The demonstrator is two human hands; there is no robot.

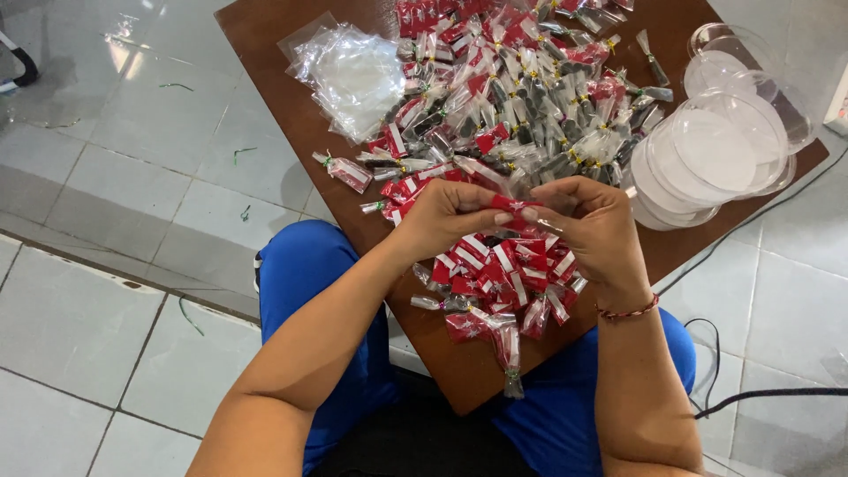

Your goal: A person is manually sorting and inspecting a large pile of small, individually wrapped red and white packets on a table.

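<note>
Left hand (444, 215) and right hand (594, 221) both pinch red packet (512, 203), fingers closed. Packet pile (503, 97) at 12 o'clock; lids (715, 150) at 2.

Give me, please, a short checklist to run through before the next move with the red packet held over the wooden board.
1. Both hands on the piece: ok. The left hand and right hand pinch the red packet between them.
2. Packet sealed or tied: cannot tell, the fingers cover its ends.
3. Room to set it down: ok. The pile of red packets lies just below the hands on the wooden board.
4. Empty clear bags in reach: ok, a stack of clear bags sits at the board's far left.
5. Clear round lids stable: not ok, the stack overhangs the board's right edge.
</note>
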